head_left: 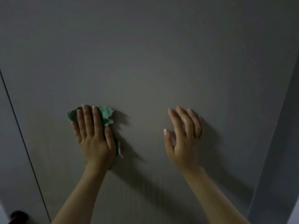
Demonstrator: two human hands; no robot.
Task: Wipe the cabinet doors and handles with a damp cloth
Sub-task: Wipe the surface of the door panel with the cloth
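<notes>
Dark object (18, 216), bottom left corner of view: black, rounded, with a reddish streak on its near side. Blurred; identity cannot be told. It sits low, left of the thin dark vertical seam (24, 139).

Grey surface (278, 159), right edge of view: a plain upright strip, bluer and slightly lighter than the panel beside it, running from upper right to the bottom edge. Lighting dim overall; no further detail resolvable.

Dim, greyish light; soft shadows fall rightward; slight blur; edges bowed by wide-angle lens
</notes>
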